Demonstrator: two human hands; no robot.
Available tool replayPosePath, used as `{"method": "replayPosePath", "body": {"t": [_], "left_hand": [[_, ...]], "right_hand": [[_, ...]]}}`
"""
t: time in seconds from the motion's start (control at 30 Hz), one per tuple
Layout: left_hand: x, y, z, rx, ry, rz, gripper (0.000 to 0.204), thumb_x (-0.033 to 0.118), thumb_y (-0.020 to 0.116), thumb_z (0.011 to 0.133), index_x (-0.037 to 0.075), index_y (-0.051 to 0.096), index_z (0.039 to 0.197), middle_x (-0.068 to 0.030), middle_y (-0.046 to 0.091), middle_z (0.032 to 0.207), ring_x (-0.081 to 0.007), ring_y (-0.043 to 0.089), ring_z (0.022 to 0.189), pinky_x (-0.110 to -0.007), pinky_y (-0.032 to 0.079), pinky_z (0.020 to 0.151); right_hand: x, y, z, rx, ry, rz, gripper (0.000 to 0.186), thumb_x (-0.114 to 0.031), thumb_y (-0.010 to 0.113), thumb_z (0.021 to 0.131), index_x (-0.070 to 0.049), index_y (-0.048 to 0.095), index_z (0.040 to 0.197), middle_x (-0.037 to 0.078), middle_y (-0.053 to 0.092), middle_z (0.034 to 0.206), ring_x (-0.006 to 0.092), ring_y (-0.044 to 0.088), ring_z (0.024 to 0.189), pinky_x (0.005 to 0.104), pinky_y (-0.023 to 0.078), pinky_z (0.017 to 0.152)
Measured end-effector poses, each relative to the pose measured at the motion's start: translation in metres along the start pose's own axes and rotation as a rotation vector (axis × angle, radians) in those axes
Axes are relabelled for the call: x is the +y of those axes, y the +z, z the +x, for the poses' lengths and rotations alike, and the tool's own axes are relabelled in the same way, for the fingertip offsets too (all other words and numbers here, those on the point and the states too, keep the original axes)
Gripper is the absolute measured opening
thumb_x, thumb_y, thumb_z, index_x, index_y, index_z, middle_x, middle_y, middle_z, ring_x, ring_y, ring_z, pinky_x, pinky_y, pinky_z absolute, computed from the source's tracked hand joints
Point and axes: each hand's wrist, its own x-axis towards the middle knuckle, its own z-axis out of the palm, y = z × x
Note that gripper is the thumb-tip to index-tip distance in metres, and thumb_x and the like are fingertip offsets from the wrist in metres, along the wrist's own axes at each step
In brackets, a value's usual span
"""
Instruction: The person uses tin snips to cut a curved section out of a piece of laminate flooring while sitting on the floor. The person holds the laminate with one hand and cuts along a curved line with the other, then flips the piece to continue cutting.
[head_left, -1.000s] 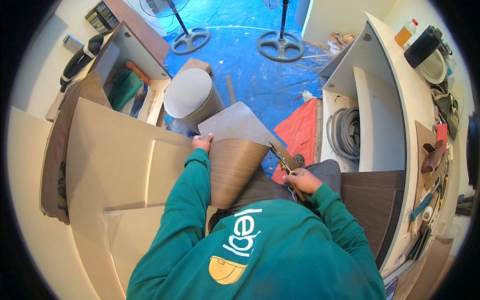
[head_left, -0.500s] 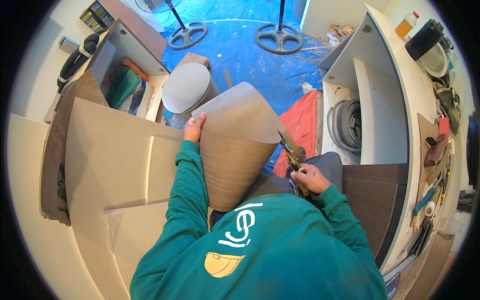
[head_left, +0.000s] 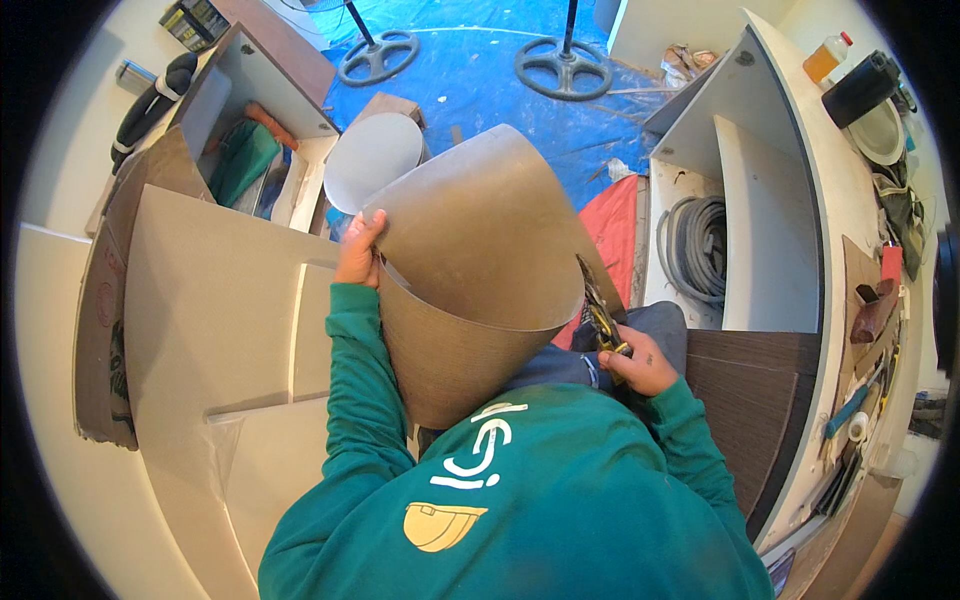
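My left hand grips the left edge of a curled sheet of wood-grain laminate, thumb on its inner face. The sheet bends round into an open tube in front of my chest, plain brown inside and striped wood grain outside. In my right hand is a pair of snips with dark blades and yellow-and-black handles. Their blades point up and away, beside the sheet's right edge. Whether the blades touch the sheet I cannot tell. Beyond my left hand stands a round piece with a pale grey top.
Cardboard and panels lean at my left. On the right stands an open cabinet with a coiled grey hose inside and tools along its top. Blue sheeting covers the floor ahead, under two wheel-shaped stand bases.
The laminate sheet has tipped and opened, showing more of its inner face. My left hand has shifted slightly left, and my right hand with the snips a little right.
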Motion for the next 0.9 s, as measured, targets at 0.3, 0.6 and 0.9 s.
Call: {"method": "replayPosePath", "body": {"t": [0.3,0.6,0.9], "left_hand": [[0.020,0.009,-0.020,0.020,0.021,0.072,0.048,0.028,0.066,0.102,-0.002,0.055,0.137,-0.0109,0.065,0.133,-0.0217,0.060,0.122,-0.036,0.042,0.109],[0.072,0.051,-0.036,0.098,0.097,0.243,0.048,0.021,0.062,0.103,-0.006,0.051,0.141,-0.0136,0.064,0.133,-0.0212,0.061,0.120,-0.033,0.045,0.106],[0.065,0.033,-0.038,-0.064,0.049,0.160,0.069,0.024,0.076,0.093,-0.003,0.043,0.147,-0.0129,0.060,0.141,-0.0243,0.059,0.127,-0.039,0.042,0.112]], "right_hand": [[-0.022,0.004,-0.011,0.066,-0.110,-0.170,0.043,-0.026,0.073,0.089,0.003,0.063,0.119,0.012,0.065,0.089,0.0186,0.059,0.081,0.0348,0.049,0.077],[-0.034,0.011,-0.021,0.085,-0.035,-0.178,0.045,-0.028,0.072,0.092,0.003,0.065,0.123,0.008,0.065,0.091,0.0160,0.059,0.082,0.0325,0.049,0.077],[-0.039,0.013,-0.022,0.022,-0.015,-0.024,0.049,-0.024,0.070,0.090,0.003,0.061,0.130,0.008,0.066,0.096,0.0158,0.060,0.085,0.0326,0.050,0.082]]}}
